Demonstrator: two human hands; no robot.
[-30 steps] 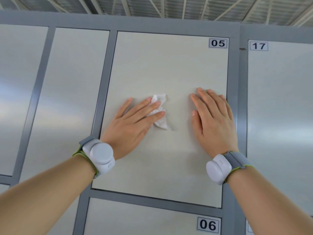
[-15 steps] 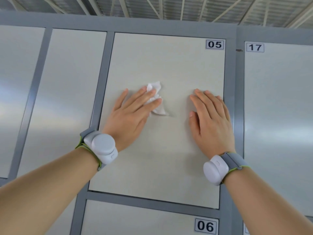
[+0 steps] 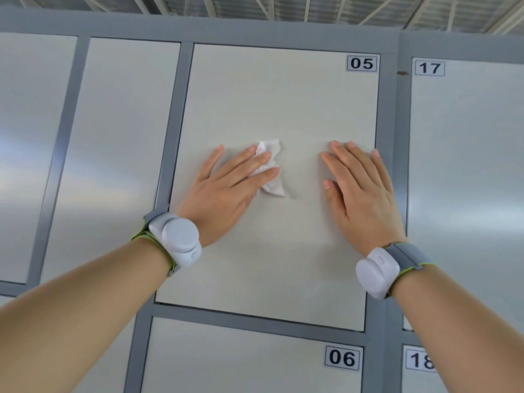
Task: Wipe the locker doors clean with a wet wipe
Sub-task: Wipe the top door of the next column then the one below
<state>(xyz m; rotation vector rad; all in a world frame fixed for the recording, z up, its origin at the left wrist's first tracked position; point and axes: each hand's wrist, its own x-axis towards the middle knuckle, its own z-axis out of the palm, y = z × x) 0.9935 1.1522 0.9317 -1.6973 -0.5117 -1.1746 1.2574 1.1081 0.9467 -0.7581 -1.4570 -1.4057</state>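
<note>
Locker door 05 is a pale panel in a grey frame, straight ahead. A crumpled white wet wipe lies flat against the middle of that door. My left hand presses the wipe onto the door with straight fingers, which cover its left part. My right hand rests flat on the same door near its right edge, fingers straight, holding nothing. Both wrists carry white devices on grey bands.
Door 06 sits below, doors 17 and 18 to the right, and more shiny doors to the left. Grey frame bars separate them. Ceiling beams show above the lockers.
My left hand has slid the wipe a little up the door of locker 05. My right hand has kept its flat place beside it.
</note>
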